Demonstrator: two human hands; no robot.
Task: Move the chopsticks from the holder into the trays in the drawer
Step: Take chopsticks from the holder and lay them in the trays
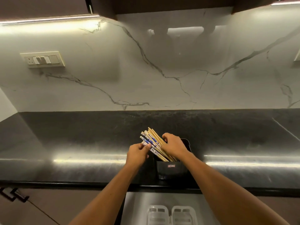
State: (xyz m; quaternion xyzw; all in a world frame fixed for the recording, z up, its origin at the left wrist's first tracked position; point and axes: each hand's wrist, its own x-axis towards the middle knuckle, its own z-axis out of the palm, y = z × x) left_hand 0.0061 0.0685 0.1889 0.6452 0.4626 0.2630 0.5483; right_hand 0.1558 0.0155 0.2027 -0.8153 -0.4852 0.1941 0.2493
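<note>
**Both hands at the chopstick holder near the tabletop's front edge**

A black holder (172, 168) stands on the dark stone tabletop (81, 143), close to its front edge and a little right of the middle. A small red label shows on the holder's near wall. A bundle of chopsticks (154, 143) stands in it, leaning up and to the left so that the tops fan out over the holder's left rim. Some sticks are plain pale wood; others carry a blue-and-white pattern on their upper ends.

The left hand (138, 153) is at the left side of the bundle, with thumb and fingertips pinching the patterned ends of the lowest sticks. The right hand (174, 146) lies over the holder's mouth, palm down, its fingers curled around the right side of the bundle; how many sticks it actually has hold of is hard to tell, since the hand covers them.

Below the tabletop's front edge a drawer (138, 208) stands open, and two pale plastic trays (170, 215) sit side by side in it, only their far ends in view at the bottom border. No chopsticks show in the part of the trays that can be seen.

A marbled white wall (146, 62) rises from the tabletop's back edge, with a switch plate (43, 59) on its left side.
</note>
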